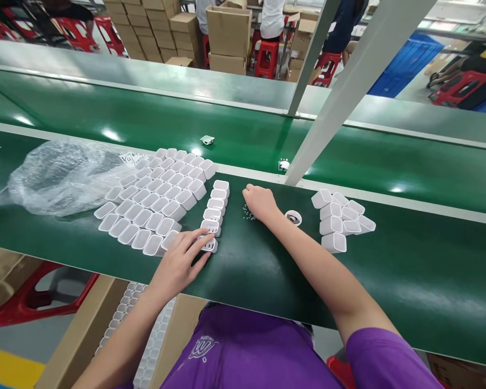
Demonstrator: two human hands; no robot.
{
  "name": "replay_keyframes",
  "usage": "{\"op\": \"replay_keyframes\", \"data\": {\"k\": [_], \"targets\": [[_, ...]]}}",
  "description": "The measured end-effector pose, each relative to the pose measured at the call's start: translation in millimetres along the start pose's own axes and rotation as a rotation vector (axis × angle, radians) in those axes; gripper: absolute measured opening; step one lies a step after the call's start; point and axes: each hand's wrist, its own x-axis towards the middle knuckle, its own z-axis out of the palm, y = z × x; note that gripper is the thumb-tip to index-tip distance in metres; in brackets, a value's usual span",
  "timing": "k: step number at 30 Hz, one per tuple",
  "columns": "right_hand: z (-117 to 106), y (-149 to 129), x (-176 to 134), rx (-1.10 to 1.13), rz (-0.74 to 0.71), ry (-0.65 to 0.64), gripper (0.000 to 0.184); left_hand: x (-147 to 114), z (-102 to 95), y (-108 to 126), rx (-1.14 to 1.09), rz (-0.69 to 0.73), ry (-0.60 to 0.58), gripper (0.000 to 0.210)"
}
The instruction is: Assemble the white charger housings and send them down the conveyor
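Observation:
A short row of white plastic cups (216, 203) with rounded rectangular mouths runs away from me on the green work surface. My left hand (182, 260) has its fingers and thumb about the nearest cup (209, 246) of that row, which has slots showing inside. To the right of the row, my right hand (261, 202) is closed with curled fingertips beside a scatter of tiny clear pieces (249, 214). Whatever it pinches is hidden. A white tape-like ring (294, 218) lies just right of my right wrist.
A large block of similar cups (149, 200) stands left, beside a clear plastic bag (65, 175). A smaller cluster (332, 226) stands right. Behind runs a green belt (146, 116) carrying two small parts. A slanted metal post (348, 92) rises there. An open carton (105, 302) of cups sits below left.

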Motion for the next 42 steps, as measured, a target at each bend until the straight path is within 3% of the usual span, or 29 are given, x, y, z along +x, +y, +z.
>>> {"op": "replay_keyframes", "data": {"k": [4, 8, 11, 14, 20, 24, 28, 35, 39, 42], "targets": [[-0.9, 0.5, -2.9, 0.031, 0.011, 0.039, 0.030, -6.8, 6.7, -1.2, 0.034, -0.024, 0.065, 0.033], [2.2, 10.4, -29.4, 0.164, -0.035, 0.105, 0.024, -9.4, 2.8, -0.5, 0.008, -0.002, 0.091, 0.033], [8.4, 22.3, -67.4, 0.574, -0.149, 0.298, 0.016, -2.0, -6.1, 9.6, -0.146, -0.038, 0.172, 0.038], [13.5, 32.7, -108.2, 0.962, -0.213, 0.411, 0.014, 18.4, -6.0, 30.1, -0.502, -0.221, 0.201, 0.047], [10.8, 42.9, -150.6, 1.446, -0.115, 0.435, 0.025, 88.2, 23.6, 81.1, -1.502, -0.589, -0.101, 0.037], [6.5, 51.6, -153.3, 1.581, -0.074, 0.511, 0.030, 118.0, 38.7, 108.0, -1.781, -0.704, -0.295, 0.036], [7.9, 57.6, -151.9, 1.612, -0.001, 0.559, 0.031, 118.7, 52.9, 117.7, -1.800, -0.666, -0.326, 0.033], [14.5, 54.4, -150.5, 1.629, 0.042, 0.538, 0.021, 106.8, 63.2, 104.8, -1.676, -0.447, -0.348, 0.045], [15.3, 50.1, -152.8, 1.545, 0.042, 0.586, 0.013, 105.9, 64.5, 100.2, -1.613, -0.474, -0.255, 0.037], [16.4, 48.3, -153.3, 1.438, 0.052, 0.629, 0.010, 105.8, 68.1, 99.8, -1.595, -0.465, -0.278, 0.034]]}}
